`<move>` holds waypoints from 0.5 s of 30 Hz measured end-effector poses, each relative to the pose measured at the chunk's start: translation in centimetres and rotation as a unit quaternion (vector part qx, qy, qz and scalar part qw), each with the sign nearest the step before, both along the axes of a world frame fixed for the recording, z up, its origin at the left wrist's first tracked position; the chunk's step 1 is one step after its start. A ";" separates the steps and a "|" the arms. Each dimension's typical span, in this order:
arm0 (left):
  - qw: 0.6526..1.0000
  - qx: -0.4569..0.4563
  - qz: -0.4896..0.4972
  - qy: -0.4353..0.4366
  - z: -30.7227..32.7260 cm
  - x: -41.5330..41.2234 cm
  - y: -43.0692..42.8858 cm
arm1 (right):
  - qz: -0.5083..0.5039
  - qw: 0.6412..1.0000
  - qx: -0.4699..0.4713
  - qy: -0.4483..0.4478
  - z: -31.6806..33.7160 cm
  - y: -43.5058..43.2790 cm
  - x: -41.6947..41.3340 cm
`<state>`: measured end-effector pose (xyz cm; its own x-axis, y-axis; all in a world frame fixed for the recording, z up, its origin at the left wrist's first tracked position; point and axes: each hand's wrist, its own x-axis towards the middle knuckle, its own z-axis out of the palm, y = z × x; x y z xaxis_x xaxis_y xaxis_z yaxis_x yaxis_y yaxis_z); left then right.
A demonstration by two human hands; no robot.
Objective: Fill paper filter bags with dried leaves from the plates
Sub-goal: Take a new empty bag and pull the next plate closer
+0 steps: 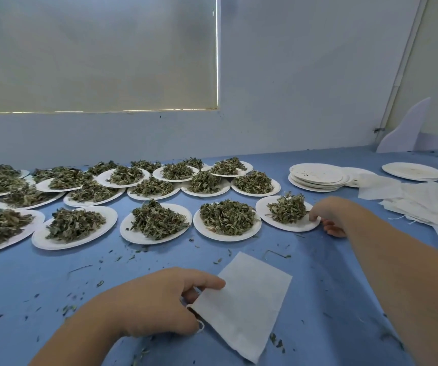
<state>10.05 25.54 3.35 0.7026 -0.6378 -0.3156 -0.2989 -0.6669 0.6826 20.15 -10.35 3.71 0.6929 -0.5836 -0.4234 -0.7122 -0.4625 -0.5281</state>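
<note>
A white paper filter bag (244, 302) lies flat on the blue table near the front. My left hand (157, 302) pinches its open left end between thumb and fingers. My right hand (327, 213) grips the right rim of a white plate (286, 225) heaped with dried green leaves (288, 208). Several more plates of leaves (157, 220) stand in rows across the table to the left.
A stack of bare white plates (318, 177) sits at the back right, with one more plate (412, 171) further right. A pile of flat filter bags (424, 204) lies at the right edge. Leaf crumbs are scattered over the blue tablecloth (54, 281).
</note>
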 end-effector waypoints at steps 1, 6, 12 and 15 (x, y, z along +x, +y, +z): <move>1.000 0.012 -0.002 -0.009 0.0 -0.1 -0.1 | -0.006 1.000 0.007 -0.004 -0.1 -0.1 0.0; 0.997 -0.001 0.017 -0.071 -0.4 -0.8 -0.6 | -0.047 0.995 0.069 -0.053 -0.2 -0.7 -0.1; 0.990 -0.089 0.074 -0.080 -0.3 -1.3 -0.8 | -0.086 0.960 0.202 -0.173 -1.5 -1.5 -1.1; 0.978 -0.105 0.103 -0.148 -0.4 -1.1 -0.6 | -0.099 0.940 0.246 -0.213 -2.0 -2.1 -1.9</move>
